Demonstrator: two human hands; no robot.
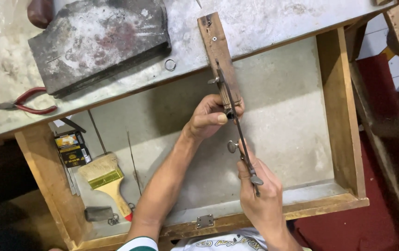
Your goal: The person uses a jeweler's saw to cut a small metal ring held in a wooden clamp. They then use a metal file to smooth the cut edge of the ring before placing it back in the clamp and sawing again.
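Observation:
My left hand point(212, 116) pinches a small dark piece against the tip of a wooden bench peg point(219, 56) that juts out from the bench top over an open drawer. My right hand point(261, 193) grips the handle end of a thin metal saw frame point(235, 111). The frame runs along the peg, and its thumbscrews show at both ends. The blade lies next to the small piece under my left thumb.
The wooden drawer point(343, 139) holds a yellow-handled paintbrush point(107, 181), a small box point(73, 149), thin wires and small metal bits. On the bench top lie a grey stone block point(102, 39), red-handled pliers point(27, 104) and a small metal ring point(170, 64).

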